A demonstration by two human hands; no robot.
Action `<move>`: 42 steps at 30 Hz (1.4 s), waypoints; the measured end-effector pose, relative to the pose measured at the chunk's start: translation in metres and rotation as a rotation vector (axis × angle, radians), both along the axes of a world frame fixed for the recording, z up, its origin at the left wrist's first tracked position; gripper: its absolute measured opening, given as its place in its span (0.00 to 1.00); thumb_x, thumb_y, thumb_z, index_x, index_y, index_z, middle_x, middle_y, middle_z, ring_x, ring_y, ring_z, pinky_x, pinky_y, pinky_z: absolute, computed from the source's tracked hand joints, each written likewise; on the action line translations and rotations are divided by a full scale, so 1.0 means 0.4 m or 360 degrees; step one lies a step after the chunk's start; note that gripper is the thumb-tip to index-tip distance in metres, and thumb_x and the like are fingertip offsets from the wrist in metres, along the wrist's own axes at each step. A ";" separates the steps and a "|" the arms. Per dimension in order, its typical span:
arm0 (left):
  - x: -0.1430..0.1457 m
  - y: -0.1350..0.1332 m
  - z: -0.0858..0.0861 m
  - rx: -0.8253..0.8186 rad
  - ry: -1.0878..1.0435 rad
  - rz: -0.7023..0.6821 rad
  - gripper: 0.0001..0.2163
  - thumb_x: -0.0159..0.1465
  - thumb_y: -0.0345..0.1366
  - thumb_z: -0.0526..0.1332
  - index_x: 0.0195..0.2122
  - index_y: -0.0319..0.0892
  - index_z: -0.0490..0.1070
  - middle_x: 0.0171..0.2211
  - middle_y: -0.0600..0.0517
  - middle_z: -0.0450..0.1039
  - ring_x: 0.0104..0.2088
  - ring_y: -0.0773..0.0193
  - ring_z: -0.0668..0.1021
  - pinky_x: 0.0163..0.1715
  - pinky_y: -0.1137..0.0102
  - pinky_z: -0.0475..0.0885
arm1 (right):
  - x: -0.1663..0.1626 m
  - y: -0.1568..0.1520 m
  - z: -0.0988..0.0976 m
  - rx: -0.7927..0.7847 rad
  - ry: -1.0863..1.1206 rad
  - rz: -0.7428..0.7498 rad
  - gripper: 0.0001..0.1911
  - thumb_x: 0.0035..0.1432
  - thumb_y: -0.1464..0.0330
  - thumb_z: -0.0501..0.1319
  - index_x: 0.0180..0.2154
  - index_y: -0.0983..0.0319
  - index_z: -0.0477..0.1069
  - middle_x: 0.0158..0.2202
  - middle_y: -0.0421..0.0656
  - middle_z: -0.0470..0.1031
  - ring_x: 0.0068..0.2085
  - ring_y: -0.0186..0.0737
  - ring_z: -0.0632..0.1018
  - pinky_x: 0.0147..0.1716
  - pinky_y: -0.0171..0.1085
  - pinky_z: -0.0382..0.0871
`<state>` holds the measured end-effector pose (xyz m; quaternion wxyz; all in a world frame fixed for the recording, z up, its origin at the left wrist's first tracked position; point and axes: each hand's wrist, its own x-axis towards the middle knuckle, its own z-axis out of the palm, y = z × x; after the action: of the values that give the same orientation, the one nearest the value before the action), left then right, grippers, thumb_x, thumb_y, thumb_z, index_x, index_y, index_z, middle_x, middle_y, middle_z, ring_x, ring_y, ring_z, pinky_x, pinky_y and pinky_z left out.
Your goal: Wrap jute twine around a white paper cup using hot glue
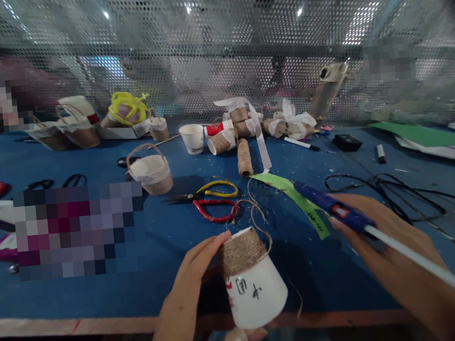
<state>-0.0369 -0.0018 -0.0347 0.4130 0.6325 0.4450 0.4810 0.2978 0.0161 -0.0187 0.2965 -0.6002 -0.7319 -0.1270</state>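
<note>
My left hand (194, 290) grips a white paper cup (258, 295) turned bottom-up, fingers at its base and thumb at its rim. Jute twine (243, 251) is wound round the upper part of the cup, and a loose strand runs from it back over the table. In my right hand (389, 241) is a blue hot glue gun (332, 204) with a long white glue stick in its rear; its nozzle points away to the left, over a green paper strip (311, 216). Yellow-and-red-handled scissors (214, 201) lie beyond the cup. Behind them stands a twine spool (244, 158).
A twine-handled cup basket (152, 174) stands left of the scissors. Several wrapped cups (225, 139) lie along the back near a perforated metal screen (217, 49). Black cable (389, 193) loops on the right. A tall bottle (328, 92) stands at the back right.
</note>
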 end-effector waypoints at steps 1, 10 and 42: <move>0.000 -0.001 0.000 0.0013 0.0007 0.0009 0.35 0.65 0.46 0.77 0.72 0.74 0.71 0.70 0.52 0.75 0.63 0.41 0.85 0.40 0.66 0.92 | -0.008 -0.002 0.004 0.0049 0.0050 -0.0012 0.16 0.79 0.59 0.58 0.61 0.54 0.75 0.54 0.46 0.87 0.52 0.53 0.90 0.49 0.48 0.87; 0.029 -0.015 0.009 -0.0062 -0.0089 0.0102 0.31 0.67 0.50 0.76 0.70 0.77 0.71 0.73 0.54 0.68 0.66 0.42 0.83 0.37 0.71 0.91 | -0.041 -0.016 0.009 0.0150 0.0280 -0.0094 0.06 0.75 0.58 0.63 0.46 0.51 0.76 0.37 0.40 0.84 0.33 0.49 0.88 0.33 0.44 0.85; -0.027 0.016 -0.031 0.0370 0.0374 0.0103 0.33 0.70 0.53 0.74 0.75 0.66 0.68 0.71 0.51 0.75 0.69 0.43 0.80 0.70 0.53 0.77 | -0.145 -0.050 -0.013 -0.0107 0.0922 0.0232 0.16 0.70 0.68 0.67 0.30 0.54 0.65 0.25 0.34 0.73 0.24 0.32 0.75 0.27 0.31 0.70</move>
<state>-0.0475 0.0047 -0.0470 0.2664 0.7132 0.4517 0.4651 0.2400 -0.0039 -0.0238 0.4812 -0.5667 -0.6619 0.0955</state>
